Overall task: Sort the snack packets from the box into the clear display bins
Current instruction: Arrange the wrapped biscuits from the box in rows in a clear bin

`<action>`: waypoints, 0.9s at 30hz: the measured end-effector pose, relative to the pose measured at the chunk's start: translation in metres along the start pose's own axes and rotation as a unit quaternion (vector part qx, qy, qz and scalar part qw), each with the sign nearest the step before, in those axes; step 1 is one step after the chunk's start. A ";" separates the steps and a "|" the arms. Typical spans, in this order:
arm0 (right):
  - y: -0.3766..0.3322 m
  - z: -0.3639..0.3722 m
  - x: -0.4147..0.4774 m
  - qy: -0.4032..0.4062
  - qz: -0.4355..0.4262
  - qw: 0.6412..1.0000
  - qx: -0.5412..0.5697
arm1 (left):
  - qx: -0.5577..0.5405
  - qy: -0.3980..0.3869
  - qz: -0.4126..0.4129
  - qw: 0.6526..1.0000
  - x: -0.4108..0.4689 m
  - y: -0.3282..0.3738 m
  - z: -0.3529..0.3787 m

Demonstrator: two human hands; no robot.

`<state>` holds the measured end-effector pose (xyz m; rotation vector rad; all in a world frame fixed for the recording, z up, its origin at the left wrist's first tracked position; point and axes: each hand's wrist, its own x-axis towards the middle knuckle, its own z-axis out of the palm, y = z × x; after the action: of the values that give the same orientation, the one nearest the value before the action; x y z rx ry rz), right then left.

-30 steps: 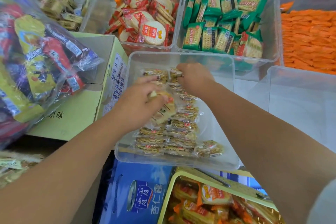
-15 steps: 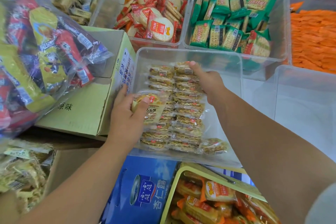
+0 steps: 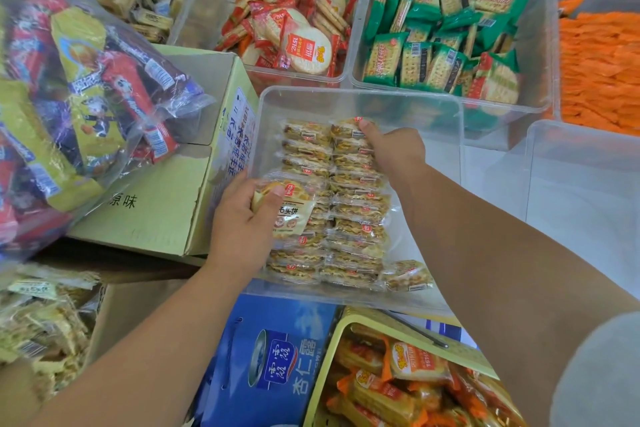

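Clutching a crinkly clear-wrapped packet is the left hand, grip closed; right hand grip unclear.

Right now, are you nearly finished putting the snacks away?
Partly. Done: two rows of packets fill the left of the near clear bin. In hand: the left hand holds one more packet, and the right hand touches the far packet of the right row. Left: orange packets wait in the yellow box.

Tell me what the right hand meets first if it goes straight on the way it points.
The right hand touches the far packet of its row; beyond that, probably the bin's far wall.
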<state>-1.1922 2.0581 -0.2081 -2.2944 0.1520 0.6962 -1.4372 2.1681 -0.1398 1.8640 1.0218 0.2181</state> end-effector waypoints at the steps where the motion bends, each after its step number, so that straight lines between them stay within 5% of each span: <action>1: -0.001 0.000 -0.003 0.001 -0.003 1.000 -0.004 | 0.003 -0.003 -0.004 1.000 0.000 0.001 0.000; 7: 0.016 -0.018 -0.026 -0.023 0.050 0.974 0.219 | -0.016 -0.022 -0.019 0.999 0.002 0.003 -0.005; 13: 0.026 -0.006 -0.044 -0.122 0.015 0.942 0.312 | -0.017 -0.042 -0.018 0.999 0.007 0.005 -0.003; 22: 0.015 0.006 -0.053 -0.193 0.007 0.944 0.268 | -0.008 -0.055 -0.015 0.998 0.009 -0.001 -0.004; 27: 0.014 -0.008 -0.059 -0.131 -0.033 0.973 0.185 | -0.037 -0.051 -0.049 0.997 0.008 0.008 -0.005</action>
<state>-1.2427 2.0377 -0.1811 -1.8271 0.0722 0.8515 -1.4301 2.1760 -0.1325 1.7348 1.0185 0.1006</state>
